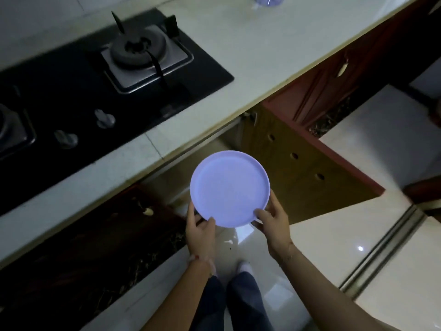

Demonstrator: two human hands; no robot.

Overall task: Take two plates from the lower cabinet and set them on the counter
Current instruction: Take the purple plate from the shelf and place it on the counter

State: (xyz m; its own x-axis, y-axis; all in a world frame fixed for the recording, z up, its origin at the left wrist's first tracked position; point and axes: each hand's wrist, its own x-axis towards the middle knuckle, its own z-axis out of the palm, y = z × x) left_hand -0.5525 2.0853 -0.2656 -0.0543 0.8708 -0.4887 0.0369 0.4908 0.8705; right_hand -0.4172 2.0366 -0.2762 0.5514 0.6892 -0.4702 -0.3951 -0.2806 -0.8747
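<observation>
Fingers [259,214] of both hands grip the level lavender plate [229,187].

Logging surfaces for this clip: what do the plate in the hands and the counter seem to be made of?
Round lavender plate: probably matte plastic or melamine, with an even colour, a thin raised rim and no glaze shine. Pale speckled counter: looks like polished stone or composite, faintly flecked.

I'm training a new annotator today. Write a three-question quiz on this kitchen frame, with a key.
1. True or false: the plate rests on the counter.
2. Which hands hold the plate? A) left only B) right only C) both
3. The cabinet door right of the plate stands ____.

Key:
1. False; it is held in the air in front of the counter.
2. C; left hand, right hand.
3. open
</observation>
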